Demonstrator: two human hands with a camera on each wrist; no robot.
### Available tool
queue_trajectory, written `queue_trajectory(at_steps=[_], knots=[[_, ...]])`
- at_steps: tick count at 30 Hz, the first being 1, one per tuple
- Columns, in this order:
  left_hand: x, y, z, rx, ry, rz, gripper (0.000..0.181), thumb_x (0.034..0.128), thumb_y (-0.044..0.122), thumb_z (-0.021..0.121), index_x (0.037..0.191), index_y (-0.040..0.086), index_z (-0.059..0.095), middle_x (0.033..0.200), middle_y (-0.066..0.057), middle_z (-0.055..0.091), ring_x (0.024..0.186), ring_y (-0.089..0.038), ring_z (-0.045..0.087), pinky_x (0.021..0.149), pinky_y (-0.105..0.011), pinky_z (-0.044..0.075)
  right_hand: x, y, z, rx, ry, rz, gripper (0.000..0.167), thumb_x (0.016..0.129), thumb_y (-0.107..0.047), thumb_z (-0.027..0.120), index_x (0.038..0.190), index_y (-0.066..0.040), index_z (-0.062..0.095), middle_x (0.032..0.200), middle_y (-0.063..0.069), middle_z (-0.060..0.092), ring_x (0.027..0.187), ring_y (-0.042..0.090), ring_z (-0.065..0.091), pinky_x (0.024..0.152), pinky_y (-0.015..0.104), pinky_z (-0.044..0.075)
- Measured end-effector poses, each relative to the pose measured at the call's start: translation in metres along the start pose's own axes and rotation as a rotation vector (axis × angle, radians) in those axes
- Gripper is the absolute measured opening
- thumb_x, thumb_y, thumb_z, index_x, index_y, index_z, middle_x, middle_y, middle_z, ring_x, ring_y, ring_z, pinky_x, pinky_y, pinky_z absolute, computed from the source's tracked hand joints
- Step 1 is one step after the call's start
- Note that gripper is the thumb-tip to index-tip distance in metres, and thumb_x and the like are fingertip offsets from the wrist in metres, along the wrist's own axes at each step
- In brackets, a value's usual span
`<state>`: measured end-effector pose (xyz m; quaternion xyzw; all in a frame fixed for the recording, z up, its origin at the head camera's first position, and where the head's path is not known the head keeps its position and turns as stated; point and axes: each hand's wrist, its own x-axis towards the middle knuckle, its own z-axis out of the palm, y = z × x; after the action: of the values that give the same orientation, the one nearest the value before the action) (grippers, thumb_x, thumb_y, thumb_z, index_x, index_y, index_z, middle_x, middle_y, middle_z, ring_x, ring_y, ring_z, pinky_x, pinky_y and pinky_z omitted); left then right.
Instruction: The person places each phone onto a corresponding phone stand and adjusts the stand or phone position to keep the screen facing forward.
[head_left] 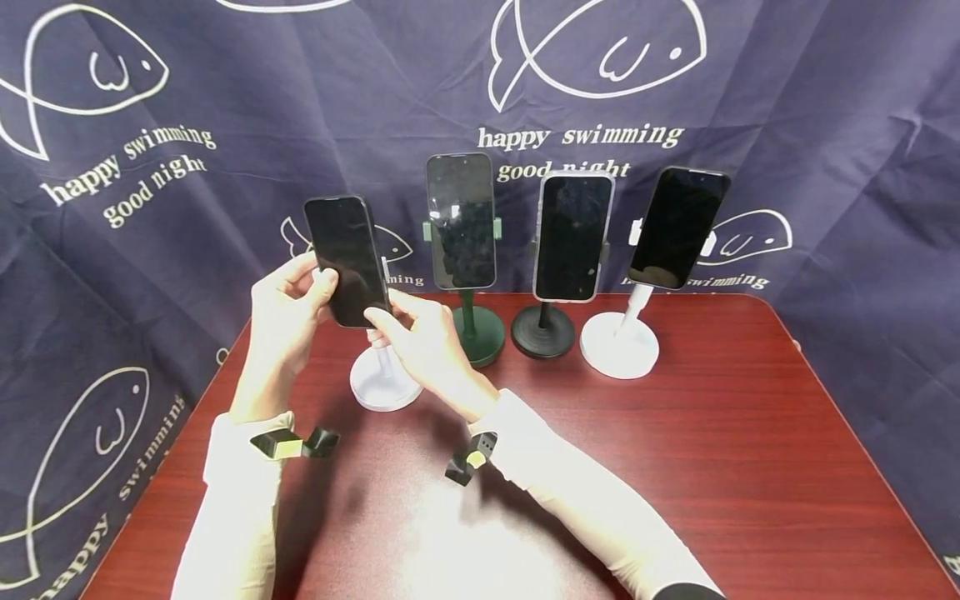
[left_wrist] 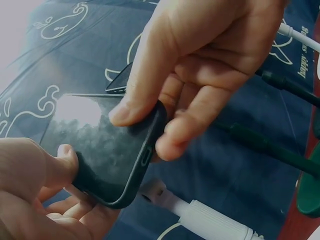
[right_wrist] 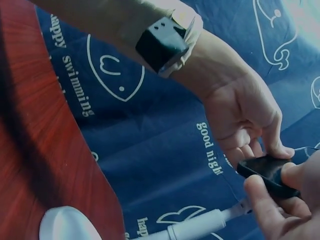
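Note:
Both hands hold a black phone [head_left: 347, 262], screen towards me, in front of a white phone stand [head_left: 386, 379] at the left of the row. My left hand [head_left: 288, 304] pinches its left edge, thumb on the screen side. At the lower right corner, my right hand [head_left: 423, 333] grips it, thumb on the front. In the left wrist view, the phone's bottom edge with its port [left_wrist: 146, 156] shows beside the stand's white neck [left_wrist: 212, 220]. The phone hides most of the stand's holder, so I cannot tell whether it is clamped.
To the right, further phones stand upright on a green stand [head_left: 483, 337], a black stand [head_left: 543, 333] and another white stand [head_left: 621, 346]. They share a red-brown table [head_left: 712, 450]. A dark blue fish-print cloth [head_left: 390, 92] hangs behind. Each wrist carries a small black camera [head_left: 472, 458].

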<state>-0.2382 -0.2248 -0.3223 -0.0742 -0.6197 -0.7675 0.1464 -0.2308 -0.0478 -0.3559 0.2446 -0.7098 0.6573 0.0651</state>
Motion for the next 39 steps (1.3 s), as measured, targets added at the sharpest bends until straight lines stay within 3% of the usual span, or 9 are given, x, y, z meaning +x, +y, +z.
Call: queue_trajectory(at_steps=[6, 10, 14, 21, 24, 28, 39], knots=[[-0.002, 0.000, 0.001, -0.016, 0.012, 0.007, 0.025, 0.0972, -0.011, 0.059, 0.108, 0.008, 0.071, 0.084, -0.001, 0.075, 0.075, -0.011, 0.075, 0.066, -0.028, 0.062, 0.000, -0.003, -0.006, -0.188, -0.026, -0.065, 0.015, 0.100, -0.025, 0.069, 0.101, -0.010, 0.073, 0.085, 0.007, 0.078, 0.074, 0.011, 0.076, 0.072, 0.019, 0.057], [-0.002, -0.001, 0.002, -0.019, 0.023, 0.015, 0.026, 0.0971, -0.013, 0.056, 0.104, 0.010, 0.069, 0.083, -0.001, 0.075, 0.074, -0.011, 0.075, 0.066, -0.028, 0.062, 0.000, -0.007, -0.011, -0.296, 0.029, -0.072, 0.021, 0.100, -0.028, 0.068, 0.111, -0.011, 0.074, 0.088, 0.001, 0.078, 0.074, 0.003, 0.071, 0.073, 0.020, 0.055], [-0.001, 0.000, 0.003, -0.026, 0.016, 0.029, 0.026, 0.0975, -0.013, 0.054, 0.104, 0.009, 0.067, 0.083, -0.001, 0.076, 0.075, -0.012, 0.075, 0.067, -0.029, 0.062, 0.001, -0.016, -0.016, -0.362, 0.067, -0.082, 0.027, 0.102, -0.024, 0.064, 0.126, -0.011, 0.068, 0.091, 0.001, 0.077, 0.072, 0.008, 0.067, 0.071, 0.024, 0.055], [-0.003, 0.001, 0.002, -0.021, 0.031, 0.016, 0.028, 0.0966, -0.014, 0.053, 0.103, 0.009, 0.068, 0.083, -0.001, 0.075, 0.073, -0.011, 0.074, 0.066, -0.027, 0.062, 0.005, -0.034, -0.018, -0.543, 0.100, -0.286, 0.026, 0.104, -0.007, 0.053, 0.126, -0.004, 0.066, 0.116, 0.008, 0.073, 0.105, 0.018, 0.068, 0.096, 0.027, 0.053], [-0.004, 0.001, 0.001, -0.013, 0.045, 0.018, 0.029, 0.0964, -0.014, 0.053, 0.102, 0.010, 0.068, 0.083, 0.000, 0.075, 0.072, -0.010, 0.073, 0.066, -0.026, 0.062, 0.007, -0.037, -0.018, -0.560, 0.106, -0.344, 0.027, 0.103, -0.002, 0.054, 0.128, -0.002, 0.066, 0.120, 0.011, 0.069, 0.112, 0.021, 0.064, 0.101, 0.026, 0.051], [-0.004, 0.001, 0.000, -0.017, 0.039, 0.015, 0.029, 0.0964, -0.014, 0.053, 0.102, 0.010, 0.068, 0.083, 0.000, 0.075, 0.072, -0.010, 0.072, 0.065, -0.026, 0.062, 0.011, -0.036, -0.016, -0.562, 0.085, -0.341, 0.033, 0.099, 0.002, 0.059, 0.131, -0.004, 0.064, 0.126, 0.010, 0.066, 0.120, 0.021, 0.063, 0.107, 0.024, 0.048], [-0.004, -0.001, 0.000, -0.016, 0.012, 0.010, 0.026, 0.0973, -0.013, 0.053, 0.103, 0.008, 0.066, 0.084, -0.001, 0.076, 0.074, -0.011, 0.074, 0.064, -0.026, 0.061, 0.014, -0.026, -0.015, -0.548, 0.081, -0.356, 0.038, 0.095, 0.007, 0.063, 0.132, -0.001, 0.064, 0.125, 0.012, 0.067, 0.114, 0.022, 0.066, 0.102, 0.028, 0.052]])
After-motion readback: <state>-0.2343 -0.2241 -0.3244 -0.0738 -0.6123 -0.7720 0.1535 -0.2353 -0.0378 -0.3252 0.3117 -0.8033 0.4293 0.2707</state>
